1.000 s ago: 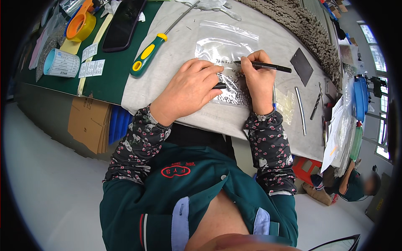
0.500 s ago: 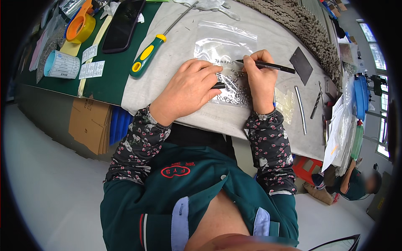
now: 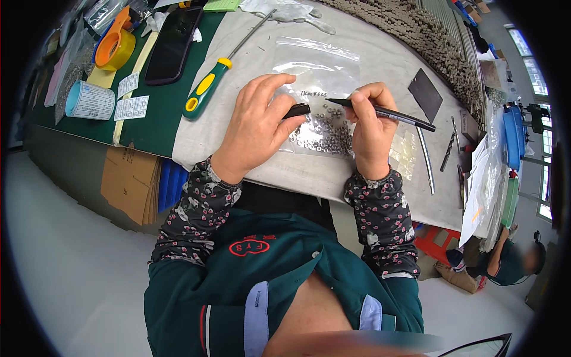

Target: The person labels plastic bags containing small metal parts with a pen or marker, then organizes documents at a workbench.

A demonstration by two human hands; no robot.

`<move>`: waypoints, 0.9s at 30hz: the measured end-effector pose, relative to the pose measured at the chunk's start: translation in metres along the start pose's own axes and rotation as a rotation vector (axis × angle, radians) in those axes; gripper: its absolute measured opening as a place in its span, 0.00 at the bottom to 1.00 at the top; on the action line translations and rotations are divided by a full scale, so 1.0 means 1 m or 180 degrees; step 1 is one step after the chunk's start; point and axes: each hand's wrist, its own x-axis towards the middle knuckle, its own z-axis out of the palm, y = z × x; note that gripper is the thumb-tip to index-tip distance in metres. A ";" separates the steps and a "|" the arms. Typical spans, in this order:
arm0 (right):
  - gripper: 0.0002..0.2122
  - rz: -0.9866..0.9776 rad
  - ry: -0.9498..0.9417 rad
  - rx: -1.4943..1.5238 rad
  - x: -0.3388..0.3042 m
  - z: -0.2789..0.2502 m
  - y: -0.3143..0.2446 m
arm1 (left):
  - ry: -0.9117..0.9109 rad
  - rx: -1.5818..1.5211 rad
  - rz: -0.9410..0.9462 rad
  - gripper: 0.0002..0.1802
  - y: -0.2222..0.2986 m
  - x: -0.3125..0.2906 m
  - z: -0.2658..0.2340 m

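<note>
My right hand (image 3: 373,128) grips a black marker pen (image 3: 392,115), its bare tip pointing left just over a clear zip bag (image 3: 315,70). Handwriting in black runs across the bag's middle. Many small metal nuts (image 3: 324,138) lie in the bag's lower part. Between thumb and forefinger my left hand (image 3: 253,122) pinches the black pen cap (image 3: 298,111), its open end turned toward the pen. Cap and pen are apart. The left hand's other fingers are loosely bent above the bag's left side.
A green-and-yellow screwdriver (image 3: 207,89) lies left of the bag, beyond it a dark phone (image 3: 173,44) and an orange tape dispenser (image 3: 115,47). To the right are a dark plate (image 3: 426,95), a metal rod (image 3: 426,160) and a drill bit (image 3: 449,146). Stacked rods (image 3: 410,30) line the back.
My right hand has lifted the pen from the writing and drawn slightly back. My left hand has come off the bag, raising the cap toward the pen tip.
</note>
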 end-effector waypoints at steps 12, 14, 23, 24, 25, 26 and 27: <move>0.06 0.0185 -0.0274 0.0172 -0.001 0.000 -0.007 | 0.0094 0.0109 0.0055 0.12 0.002 0.004 0.001; 0.06 0.0076 0.0218 -0.0081 0.008 -0.007 -0.003 | 0.0115 0.0110 0.0073 0.12 0.001 0.003 0.000; 0.06 0.0458 0.0298 -0.0734 0.019 -0.019 0.020 | -0.0750 -0.0299 0.0401 0.10 0.009 0.002 -0.001; 0.06 0.0473 0.0292 -0.0855 0.019 -0.020 0.024 | -0.0786 -0.0271 0.0345 0.10 0.008 0.001 0.000; 0.07 0.0489 0.0289 -0.0977 0.019 -0.020 0.025 | -0.0823 -0.0244 0.0290 0.10 0.007 0.001 0.001; 0.07 0.0493 0.0285 -0.0982 0.019 -0.020 0.026 | -0.0821 -0.0249 0.0285 0.10 0.007 0.001 0.001; 0.07 0.0473 0.0282 -0.1068 0.019 -0.019 0.026 | -0.0819 -0.0229 0.0275 0.10 0.007 0.001 0.002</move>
